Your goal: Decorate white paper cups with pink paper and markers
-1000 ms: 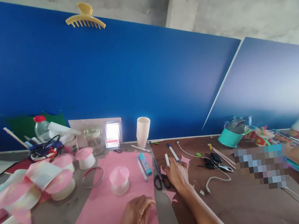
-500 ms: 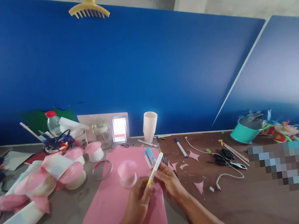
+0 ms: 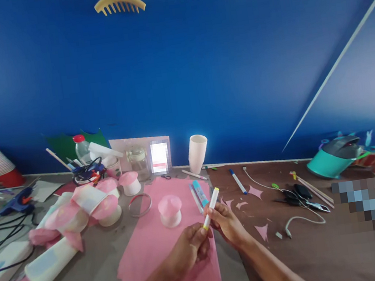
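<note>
A white marker with yellow ends (image 3: pixel 212 207) slants upward between my two hands over the right edge of the pink paper sheet (image 3: pixel 149 262). My left hand (image 3: pixel 192 246) is closed, its fingers pinching around the marker's lower end. Higher up on the barrel, my right hand (image 3: pixel 226 224) grips it between thumb and fingers. Just beyond the hands lie a light-blue marker (image 3: pixel 200 192) and a thin pale pen (image 3: pixel 195 198). A white paper cup with a pink cone top (image 3: pixel 170 211) stands on the pink sheet, left of my hands.
Several pink-topped paper cups (image 3: pixel 106 210) are heaped on the left, near a blue glue gun (image 3: pixel 16 201). A tall white cup stack (image 3: pixel 198 154) stands at the back. Right of my hands lie pink scraps (image 3: pixel 262 231), a blue-capped marker (image 3: pixel 238 181), scissors (image 3: pixel 291 198) and a white cable (image 3: pixel 303 218).
The camera view has turned slightly left, so things sit further right in the picture. Both hands stay on the marker, held at a similar slant.
</note>
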A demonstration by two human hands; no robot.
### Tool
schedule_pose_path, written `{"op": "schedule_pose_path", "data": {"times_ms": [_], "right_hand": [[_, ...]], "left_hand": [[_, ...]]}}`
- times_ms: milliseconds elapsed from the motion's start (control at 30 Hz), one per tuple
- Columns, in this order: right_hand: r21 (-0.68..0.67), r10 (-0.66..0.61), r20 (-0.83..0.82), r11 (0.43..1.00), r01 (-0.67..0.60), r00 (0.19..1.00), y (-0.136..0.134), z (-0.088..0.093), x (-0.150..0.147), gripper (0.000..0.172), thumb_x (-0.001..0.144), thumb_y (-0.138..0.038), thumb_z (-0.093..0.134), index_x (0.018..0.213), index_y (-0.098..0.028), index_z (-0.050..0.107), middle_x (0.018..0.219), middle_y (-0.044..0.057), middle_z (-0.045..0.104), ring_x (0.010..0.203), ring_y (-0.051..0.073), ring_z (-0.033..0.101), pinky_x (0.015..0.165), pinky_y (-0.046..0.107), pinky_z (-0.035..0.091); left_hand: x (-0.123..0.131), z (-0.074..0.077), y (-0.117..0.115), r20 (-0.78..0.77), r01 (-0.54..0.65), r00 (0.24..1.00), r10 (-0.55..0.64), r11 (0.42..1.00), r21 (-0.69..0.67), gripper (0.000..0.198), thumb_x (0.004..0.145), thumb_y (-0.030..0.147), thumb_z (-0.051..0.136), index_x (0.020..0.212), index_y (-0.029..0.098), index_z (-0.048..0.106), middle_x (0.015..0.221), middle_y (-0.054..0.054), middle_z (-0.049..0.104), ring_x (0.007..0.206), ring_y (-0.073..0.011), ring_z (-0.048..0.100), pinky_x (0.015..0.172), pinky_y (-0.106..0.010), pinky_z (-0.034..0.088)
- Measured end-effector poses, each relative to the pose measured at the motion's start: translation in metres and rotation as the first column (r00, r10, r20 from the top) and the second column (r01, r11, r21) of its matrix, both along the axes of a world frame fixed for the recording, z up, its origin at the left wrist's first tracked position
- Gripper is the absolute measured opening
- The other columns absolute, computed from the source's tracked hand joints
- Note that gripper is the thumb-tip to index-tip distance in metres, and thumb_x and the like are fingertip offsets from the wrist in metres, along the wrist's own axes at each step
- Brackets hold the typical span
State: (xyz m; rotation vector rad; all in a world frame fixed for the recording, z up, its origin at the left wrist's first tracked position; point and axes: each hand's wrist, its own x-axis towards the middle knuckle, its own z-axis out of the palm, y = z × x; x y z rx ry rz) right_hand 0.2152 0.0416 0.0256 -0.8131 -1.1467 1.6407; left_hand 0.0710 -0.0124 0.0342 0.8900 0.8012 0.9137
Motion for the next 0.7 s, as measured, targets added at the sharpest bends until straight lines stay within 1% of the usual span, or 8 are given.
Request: {"op": "schedule_pose_path", "data": {"times_ms": [100,200,333,467,500,533,633,700], "right_hand": [[0.005,0.022,-0.027,1.0,-0.021,0.999,-0.005,0.005,-0.002,0.051,0.071,-0.068,0.08,0.071,-0.021,0.062,0.047,-0.01,0.035,0.042,0.007,0.031,0.044,0.022,0.024],[0.024,0.018,-0.043,1.0,-0.017,0.999,-0.008,0.008,-0.002,0.048,0.074,-0.067,0.079,0.073,-0.021,0.062,0.05,-0.01,0.034,0.043,0.008,0.031,0.044,0.023,0.024],[0.086,-0.052,0.015,0.995,0.05,0.999,-0.009,0.01,-0.001,0.051,0.074,-0.068,0.078,0.07,-0.021,0.06,0.052,-0.009,0.035,0.045,0.007,0.028,0.045,0.023,0.023],[0.12,-0.066,0.049,0.991,0.06,0.997,-0.011,0.014,-0.002,0.052,0.074,-0.07,0.076,0.071,-0.021,0.061,0.052,-0.008,0.036,0.046,0.008,0.027,0.046,0.024,0.024],[0.134,-0.068,0.057,0.989,0.06,0.996,-0.012,0.015,-0.001,0.052,0.075,-0.071,0.075,0.07,-0.021,0.061,0.053,-0.008,0.037,0.047,0.008,0.028,0.047,0.024,0.025],[0.151,-0.081,0.071,0.986,0.069,0.994,-0.012,0.015,-0.001,0.053,0.075,-0.071,0.075,0.07,-0.02,0.061,0.054,-0.007,0.038,0.047,0.008,0.028,0.047,0.024,0.025],[0.189,-0.156,0.136,0.973,0.129,0.978,-0.012,0.014,0.0,0.055,0.073,-0.073,0.075,0.068,-0.02,0.061,0.053,-0.008,0.037,0.048,0.008,0.028,0.047,0.024,0.025],[0.18,-0.185,0.149,0.971,0.157,0.971,-0.011,0.011,0.0,0.056,0.072,-0.074,0.075,0.067,-0.02,0.061,0.053,-0.008,0.037,0.048,0.008,0.028,0.047,0.024,0.025]], "left_hand": [[-0.005,0.004,0.001,0.204,0.155,0.969,-0.138,0.985,-0.072,0.058,0.066,0.07,0.082,0.075,0.018,0.055,0.044,0.013,0.04,0.036,-0.0039,0.022,0.045,-0.022,0.021],[-0.005,0.005,0.002,0.295,0.223,0.937,-0.189,0.971,-0.087,0.058,0.065,0.068,0.084,0.076,0.019,0.054,0.043,0.014,0.037,0.034,-0.0038,0.02,0.046,-0.023,0.025],[-0.006,0.006,0.003,0.191,0.191,0.964,-0.183,0.981,-0.024,0.058,0.071,0.072,0.077,0.075,0.019,0.052,0.045,0.012,0.041,0.036,-0.0042,0.021,0.044,-0.023,0.016],[-0.01,0.01,0.003,0.22,0.307,0.931,-0.292,0.951,-0.037,0.057,0.071,0.071,0.076,0.075,0.021,0.05,0.044,0.014,0.033,0.036,-0.0046,0.019,0.046,-0.024,0.02],[-0.01,0.01,0.003,0.199,0.31,0.933,-0.302,0.95,-0.014,0.058,0.072,0.073,0.075,0.074,0.021,0.049,0.045,0.014,0.032,0.037,-0.0049,0.019,0.046,-0.024,0.02],[-0.009,0.01,0.002,0.142,0.281,0.949,-0.282,0.959,0.026,0.059,0.074,0.075,0.072,0.073,0.022,0.047,0.046,0.013,0.032,0.039,-0.0053,0.02,0.046,-0.025,0.019],[-0.005,0.01,0.001,-0.076,0.122,0.991,-0.113,0.982,0.142,0.063,0.077,0.082,0.061,0.071,0.022,0.043,0.051,0.011,0.036,0.044,-0.0062,0.024,0.046,-0.026,0.016],[-0.003,0.008,0.0,-0.087,0.121,0.99,-0.111,0.986,0.111,0.063,0.077,0.083,0.059,0.072,0.022,0.042,0.05,0.011,0.036,0.044,-0.0062,0.023,0.046,-0.026,0.015]]}}
